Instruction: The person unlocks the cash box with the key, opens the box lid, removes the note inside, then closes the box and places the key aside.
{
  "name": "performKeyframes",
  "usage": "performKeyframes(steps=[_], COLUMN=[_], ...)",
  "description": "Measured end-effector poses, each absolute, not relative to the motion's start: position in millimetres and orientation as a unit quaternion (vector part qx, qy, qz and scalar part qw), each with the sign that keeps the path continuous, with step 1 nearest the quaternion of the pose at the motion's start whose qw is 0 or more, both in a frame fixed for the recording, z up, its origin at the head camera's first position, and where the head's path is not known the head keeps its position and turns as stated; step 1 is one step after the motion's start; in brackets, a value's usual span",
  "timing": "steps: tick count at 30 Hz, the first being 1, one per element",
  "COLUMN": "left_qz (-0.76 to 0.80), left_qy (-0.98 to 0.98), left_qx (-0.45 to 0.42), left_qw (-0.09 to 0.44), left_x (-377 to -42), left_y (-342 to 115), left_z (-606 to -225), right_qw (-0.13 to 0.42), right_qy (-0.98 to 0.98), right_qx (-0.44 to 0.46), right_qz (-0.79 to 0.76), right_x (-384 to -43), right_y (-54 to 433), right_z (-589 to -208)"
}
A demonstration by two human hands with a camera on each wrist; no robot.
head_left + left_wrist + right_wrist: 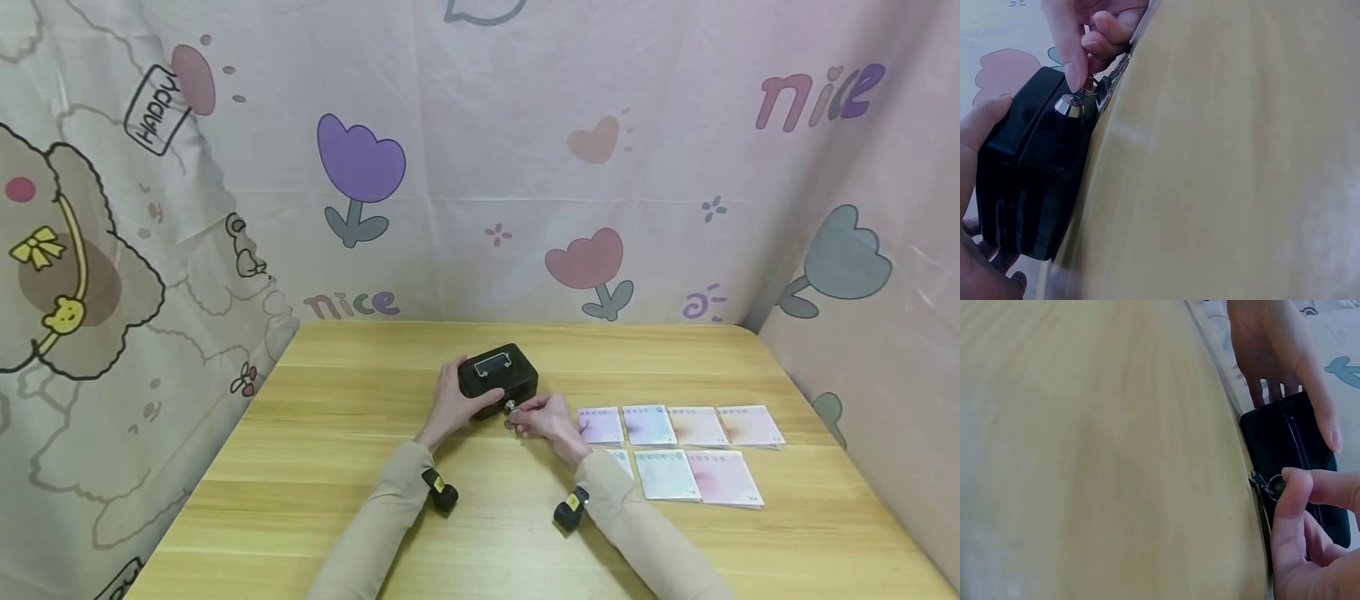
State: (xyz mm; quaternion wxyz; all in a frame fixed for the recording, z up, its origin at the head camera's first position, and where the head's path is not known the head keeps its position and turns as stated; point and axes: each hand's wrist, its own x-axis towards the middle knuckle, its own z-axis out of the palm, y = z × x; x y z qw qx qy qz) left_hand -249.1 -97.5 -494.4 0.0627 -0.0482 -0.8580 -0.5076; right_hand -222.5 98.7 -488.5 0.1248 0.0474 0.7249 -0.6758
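A small black cash box (521,377) with a folding metal handle on its lid stands on the table, lid down. My left hand (452,406) grips its left end, thumb along the front edge and fingers round the side. On the front a silver lock cylinder (1070,107) sticks out. Thumb and forefinger of my right hand (551,419) pinch a key at this lock; the fingertips cover most of it. From it hangs a metal ring (1277,485) with more keys (1104,94), low beside the box front.
To the right of the box lie several small stacks of banknote-like paper in two rows, among them a blue stack (649,427) and a pink stack (724,477). The wooden table (337,400) ends at a printed cloth (480,150) behind.
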Motion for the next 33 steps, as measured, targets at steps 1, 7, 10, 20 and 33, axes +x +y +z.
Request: performKeyframes(steps=[1, 7, 10, 20, 33], left_qz=[-0.507, -0.505, -0.505, -0.490, -0.493], left_qy=[-0.859, -0.860, -0.860, -0.869, -0.867], left_qx=[-0.048, -0.045, -0.045, -0.049, -0.042], left_qw=[0.063, 0.062, 0.059, 0.056, 0.058], left_x=[-249.2, -249.0, -248.5, -248.1, -247.9], left_y=[-97.4, -97.6, -97.6, -97.4, -96.5], left_z=[-494.6, -494.0, -492.4, -490.0, -489.5], right_qw=[0.129, 0.141, 0.139, 0.113, 0.049], right_qy=[0.712, 0.665, 0.666, 0.719, 0.794], right_qx=[0.049, 0.060, 0.061, 0.061, 0.045], right_qz=[-0.689, -0.731, -0.730, -0.683, -0.605], right_x=[-222.8, -221.8, -220.9, -222.5, -222.9], right_y=[98.6, 98.3, 98.1, 93.9, 89.3], right_z=[-488.5, -488.2, -486.7, -485.9, -484.7])
